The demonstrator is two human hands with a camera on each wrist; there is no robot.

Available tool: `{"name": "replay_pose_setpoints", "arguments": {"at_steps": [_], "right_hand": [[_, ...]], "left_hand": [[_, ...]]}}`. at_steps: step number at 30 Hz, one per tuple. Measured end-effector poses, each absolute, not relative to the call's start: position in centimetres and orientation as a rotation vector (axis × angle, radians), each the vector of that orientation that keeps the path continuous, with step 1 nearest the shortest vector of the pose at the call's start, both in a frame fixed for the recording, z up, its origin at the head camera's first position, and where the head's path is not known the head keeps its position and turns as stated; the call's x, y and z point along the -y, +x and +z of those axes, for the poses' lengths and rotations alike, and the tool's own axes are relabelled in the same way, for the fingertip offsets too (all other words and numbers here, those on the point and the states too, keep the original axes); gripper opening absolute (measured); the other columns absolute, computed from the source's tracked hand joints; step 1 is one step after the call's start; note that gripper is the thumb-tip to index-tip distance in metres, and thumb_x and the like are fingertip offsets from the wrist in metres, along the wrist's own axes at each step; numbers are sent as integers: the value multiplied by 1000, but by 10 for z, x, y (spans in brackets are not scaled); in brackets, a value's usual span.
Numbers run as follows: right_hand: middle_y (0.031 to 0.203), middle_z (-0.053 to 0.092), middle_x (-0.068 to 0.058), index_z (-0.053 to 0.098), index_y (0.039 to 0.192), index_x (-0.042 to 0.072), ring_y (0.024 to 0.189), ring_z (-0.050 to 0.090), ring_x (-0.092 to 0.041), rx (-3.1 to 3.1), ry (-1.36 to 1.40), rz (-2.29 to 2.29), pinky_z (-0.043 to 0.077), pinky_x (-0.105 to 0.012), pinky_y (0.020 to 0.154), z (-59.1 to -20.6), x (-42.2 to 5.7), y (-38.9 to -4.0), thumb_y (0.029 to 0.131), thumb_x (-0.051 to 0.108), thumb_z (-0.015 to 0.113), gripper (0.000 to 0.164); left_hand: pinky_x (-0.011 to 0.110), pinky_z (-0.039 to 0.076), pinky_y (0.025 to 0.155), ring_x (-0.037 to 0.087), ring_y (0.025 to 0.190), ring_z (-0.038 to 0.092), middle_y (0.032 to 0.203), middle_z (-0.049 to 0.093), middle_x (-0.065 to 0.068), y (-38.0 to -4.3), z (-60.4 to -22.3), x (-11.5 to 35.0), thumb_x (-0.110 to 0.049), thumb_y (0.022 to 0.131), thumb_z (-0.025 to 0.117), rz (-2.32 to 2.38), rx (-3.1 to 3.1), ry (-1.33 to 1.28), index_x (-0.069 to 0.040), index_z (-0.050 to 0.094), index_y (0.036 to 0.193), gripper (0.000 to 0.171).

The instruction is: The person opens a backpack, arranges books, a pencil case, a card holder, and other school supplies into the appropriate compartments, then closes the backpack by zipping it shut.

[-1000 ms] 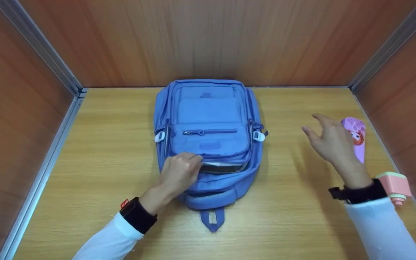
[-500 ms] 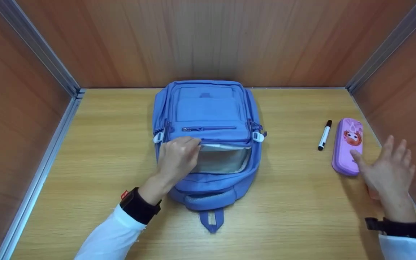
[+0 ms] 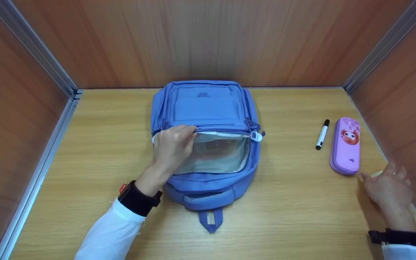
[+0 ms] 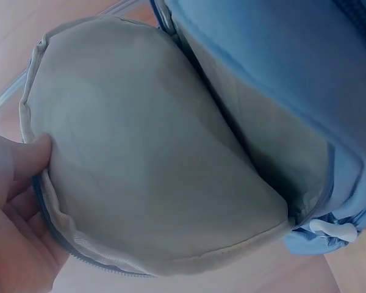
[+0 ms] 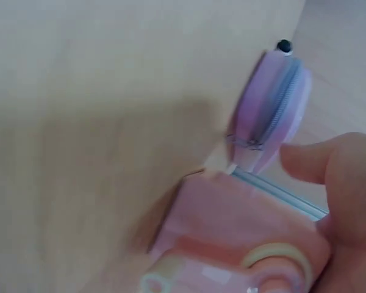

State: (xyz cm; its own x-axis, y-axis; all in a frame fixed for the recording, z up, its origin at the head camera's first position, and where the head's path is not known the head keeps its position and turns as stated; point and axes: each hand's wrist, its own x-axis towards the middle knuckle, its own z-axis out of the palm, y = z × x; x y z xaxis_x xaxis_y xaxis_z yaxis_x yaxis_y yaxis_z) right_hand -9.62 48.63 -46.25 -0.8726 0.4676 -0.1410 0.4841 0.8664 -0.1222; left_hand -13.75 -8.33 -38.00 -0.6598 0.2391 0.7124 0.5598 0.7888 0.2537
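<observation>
A blue backpack [image 3: 208, 106] lies on the table with its front pocket open. My left hand [image 3: 172, 148] pinches the edge of the pocket's flap and holds it raised. Seen from the left wrist, the flap's grey lining [image 4: 140, 140] faces up, with the thumb on it and the fingers under the zip edge. At the far right my right hand [image 3: 390, 191] is over a boxy pink item [image 5: 213, 213] with a round knob and pale yellow parts. The thumb sticks out straight, apart from it; the other fingers are mostly hidden in the right wrist view.
A purple pencil case [image 3: 345, 155] with a cartoon figure lies just beyond the right hand. Left of the case is a black-and-white marker [image 3: 322, 135]. Wooden panels [image 3: 208, 43] enclose the table at the back and both sides.
My left hand has lifted the flap up and back, widening the pocket's opening. My right hand has moved right and toward me, past the pencil case, down to the pink item.
</observation>
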Motion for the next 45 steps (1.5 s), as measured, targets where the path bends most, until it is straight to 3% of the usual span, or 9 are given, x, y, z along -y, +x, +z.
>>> {"name": "replay_pose_setpoints", "arguments": {"at_steps": [5,12,18,23,27,30,35,40,45], "right_hand": [[118,24,-45,13,138,-13,95,41,-56,-2904,791,-161,44,-60,72,-464,-487,-95,90,46,53,86],[116,28,-42,28,134,-11,89,41,-52,-2941,780,-259,42,-56,66,-461,-491,-94,89,47,58,79],[132,25,-40,23,143,-3,105,36,-53,-2945,970,-409,37,-61,84,-444,-489,-89,89,49,56,82],[141,23,-35,28,144,-1,118,34,-55,-3132,869,-534,31,-65,93,-424,-465,-88,87,49,59,81],[142,30,-29,35,140,-1,120,36,-49,-3276,636,-729,32,-63,95,-414,-434,-91,86,47,62,77],[131,43,-24,45,133,-2,108,45,-37,-3331,321,-975,42,-45,85,-411,-406,-95,85,37,68,66],[114,54,-14,54,121,-1,92,46,-13,-3283,-226,-1299,38,-19,71,-413,-354,-104,79,14,76,49],[119,55,-14,56,119,-3,105,49,-18,-3245,-655,-1402,39,-18,85,-415,-300,-111,72,5,79,53],[124,52,-13,55,120,0,102,53,-21,-3191,-1029,-1346,48,-18,78,-414,-249,-112,71,5,79,55]], "left_hand": [[28,51,50,19,64,67,78,70,6,-139,-378,86,-8,82,71,-633,2303,-572,-7,75,91,10],[28,51,49,17,65,67,78,70,2,-140,-376,87,-12,83,71,-636,2281,-570,-9,74,88,6],[27,51,50,17,64,66,77,70,3,-140,-374,85,-12,84,70,-635,2273,-570,-10,74,88,7],[28,50,49,17,64,66,78,70,3,-140,-371,83,-11,83,70,-617,2253,-547,-9,74,89,8],[28,48,46,17,61,65,77,70,3,-142,-368,79,-11,84,69,-620,2240,-537,-9,74,90,8],[26,45,43,16,58,63,74,69,3,-143,-367,76,-11,84,69,-634,2239,-534,-9,75,90,9],[25,42,40,15,56,61,74,68,2,-145,-367,75,-13,85,69,-643,2229,-523,-9,75,89,8],[25,43,41,15,57,62,77,70,2,-145,-368,74,-14,85,69,-632,2229,-523,-10,74,90,9],[25,43,41,16,58,63,81,71,3,-144,-368,75,-14,85,69,-626,2237,-515,-9,75,92,11]]}}
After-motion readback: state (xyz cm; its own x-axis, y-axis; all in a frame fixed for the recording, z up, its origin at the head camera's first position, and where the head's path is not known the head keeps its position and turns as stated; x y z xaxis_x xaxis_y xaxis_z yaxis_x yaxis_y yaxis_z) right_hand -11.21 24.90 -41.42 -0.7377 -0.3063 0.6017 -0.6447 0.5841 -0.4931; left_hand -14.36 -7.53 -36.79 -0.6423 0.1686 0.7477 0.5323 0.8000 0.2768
